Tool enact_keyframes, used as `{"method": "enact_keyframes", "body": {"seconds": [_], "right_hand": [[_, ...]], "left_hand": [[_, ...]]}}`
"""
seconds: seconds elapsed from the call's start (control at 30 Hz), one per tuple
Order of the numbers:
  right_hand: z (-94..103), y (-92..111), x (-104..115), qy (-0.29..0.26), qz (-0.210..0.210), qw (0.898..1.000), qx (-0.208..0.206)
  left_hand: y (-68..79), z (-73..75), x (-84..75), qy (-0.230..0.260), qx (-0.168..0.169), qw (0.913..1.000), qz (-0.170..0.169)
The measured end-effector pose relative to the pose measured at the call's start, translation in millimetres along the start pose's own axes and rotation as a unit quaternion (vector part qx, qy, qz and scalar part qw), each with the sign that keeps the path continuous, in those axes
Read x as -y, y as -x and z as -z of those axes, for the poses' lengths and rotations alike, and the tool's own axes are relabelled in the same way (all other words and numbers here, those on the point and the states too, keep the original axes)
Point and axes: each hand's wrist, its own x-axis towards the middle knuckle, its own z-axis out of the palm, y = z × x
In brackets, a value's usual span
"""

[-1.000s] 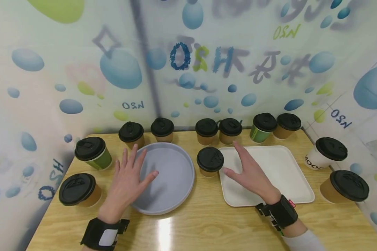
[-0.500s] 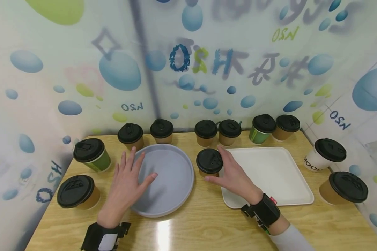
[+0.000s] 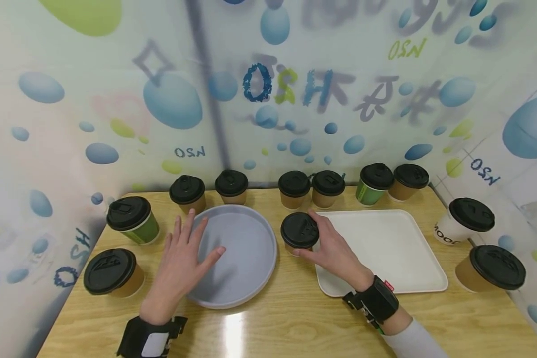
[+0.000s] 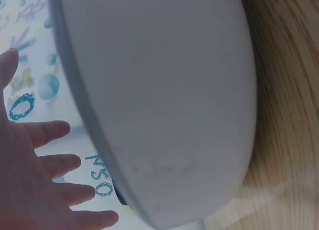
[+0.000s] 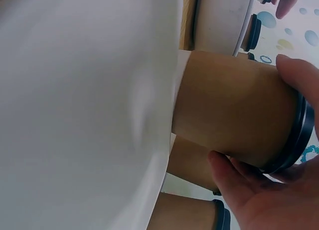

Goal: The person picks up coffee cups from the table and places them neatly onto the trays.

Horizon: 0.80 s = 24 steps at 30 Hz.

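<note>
My right hand (image 3: 335, 251) grips a small brown paper coffee cup (image 3: 299, 233) with a black lid, thumb on the near side and fingers around the far side. The cup stands upright between the round grey-blue plate (image 3: 241, 258) and the white rectangular tray (image 3: 385, 248). In the right wrist view the thumb and fingers sit on the brown cup wall (image 5: 229, 105) just below its lid. My left hand (image 3: 176, 271) is spread over the plate's left side, holding nothing. The left wrist view shows its fingers apart beside the plate's underside (image 4: 164, 105).
Lidded cups line the back edge, including a green cup (image 3: 371, 185). A green cup (image 3: 134, 220) and a brown cup (image 3: 114, 272) stand at left; a white cup (image 3: 463, 220) and a brown cup (image 3: 490, 267) at right. A printed curtain (image 3: 259, 129) rises behind the wooden table (image 3: 277, 323).
My right hand has moved left from over the tray and taken hold of the small brown cup. My left hand has stayed nearly still.
</note>
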Motion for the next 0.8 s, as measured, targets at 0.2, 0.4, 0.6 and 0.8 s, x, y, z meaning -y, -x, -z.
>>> {"method": "enact_keyframes", "body": {"seconds": [0.2, 0.4, 0.6, 0.8], "right_hand": [[4.5, 5, -2, -0.021, -0.005, 1.0, -0.008], [14.3, 5, -3, -0.05, 0.003, 0.998, -0.03], [23.5, 7, -5, -0.058, -0.01, 0.997, -0.052], [34.2, 4, -15, -0.041, -0.019, 0.996, -0.079]], "left_hand": [[-1.3, -1.9, -2.9, 0.003, 0.007, 1.0, 0.0], [-3.8, -3.3, -15.2, 0.011, 0.006, 0.9998, -0.018], [-5.0, -5.3, -31.6, 0.011, 0.019, 0.9986, -0.047], [-2.5, -11.4, -41.5, 0.002, 0.03, 0.9977, -0.061]]}}
